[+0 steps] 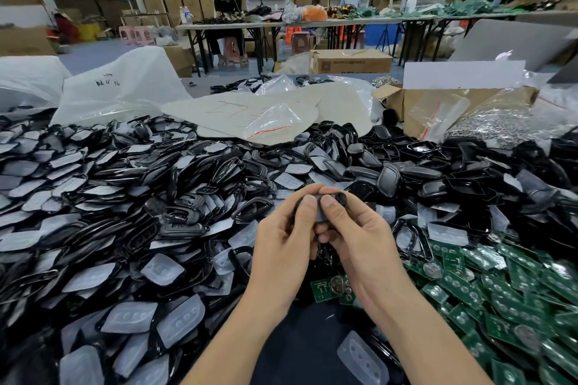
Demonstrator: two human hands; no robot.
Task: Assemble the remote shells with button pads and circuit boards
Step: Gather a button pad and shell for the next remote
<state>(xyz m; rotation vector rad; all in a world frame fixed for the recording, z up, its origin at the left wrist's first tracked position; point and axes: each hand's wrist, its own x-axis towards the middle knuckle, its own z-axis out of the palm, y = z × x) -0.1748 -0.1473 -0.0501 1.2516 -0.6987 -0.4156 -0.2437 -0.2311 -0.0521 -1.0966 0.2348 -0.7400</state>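
both forearms enter from the lower edge and converge at the centre of the view, above the bench (300, 341). the left hand (286, 241) is raised with its back toward the camera, wrist roughly straight, thumb pointing up and away. the right hand (362, 237) mirrors it, angled inward from the right. the two hands meet at the thumbs, which lie side by side and almost touch.

the remote shell (340, 197) is held between both hands, clear of the heap below it. the fingers (332, 208) of each hand are curled and clamped on the shell: the thumbs press on its near face and the other fingers wrap over and behind it. only a black rim and a grey patch of the shell show past the thumbs. whether a pad or board sits inside it cannot be told.

a deep heap of black shells (194, 216) mixed with translucent button pads (162, 269) covers the bench to the left and ahead. green circuit boards (500, 297) are heaped to the right. one board (328, 289) lies just beneath the wrists. a single loose pad (359, 356) lies on the dark bench surface beside the right forearm. behind the heaps are clear plastic bags (119, 87), an open cardboard box (416, 106) and a pile of small silver metal parts (506, 122).
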